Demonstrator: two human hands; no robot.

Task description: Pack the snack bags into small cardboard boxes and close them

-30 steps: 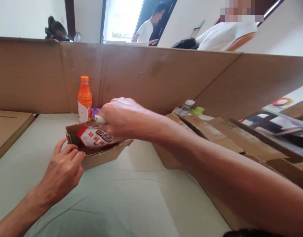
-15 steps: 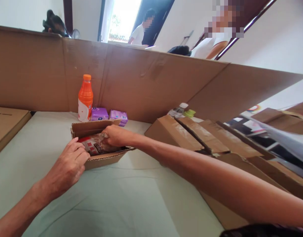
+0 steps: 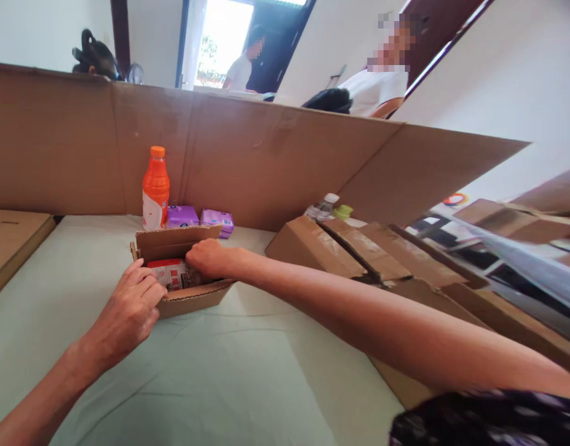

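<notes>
A small open cardboard box (image 3: 189, 300) sits on the pale green table (image 3: 248, 384). Inside it lies a red and white snack packet (image 3: 170, 273). My right hand (image 3: 209, 258) reaches into the box with its fingers curled down onto the packet. My left hand (image 3: 129, 311) grips the box's near left edge, fingers bent over the rim. An orange drink bottle (image 3: 155, 188) stands just behind the box, with two purple packs (image 3: 199, 217) beside it.
A tall cardboard wall (image 3: 276, 164) runs across the back of the table. Larger taped cartons (image 3: 354, 254) lie to the right, with a clear bottle (image 3: 323, 207) behind them. A flat carton (image 3: 13, 238) rests at the left. People stand beyond the wall.
My right hand lowered the snack packet into the small box and pushed it down flat. My left hand stayed on the box's edge. The purple packs came into view.
</notes>
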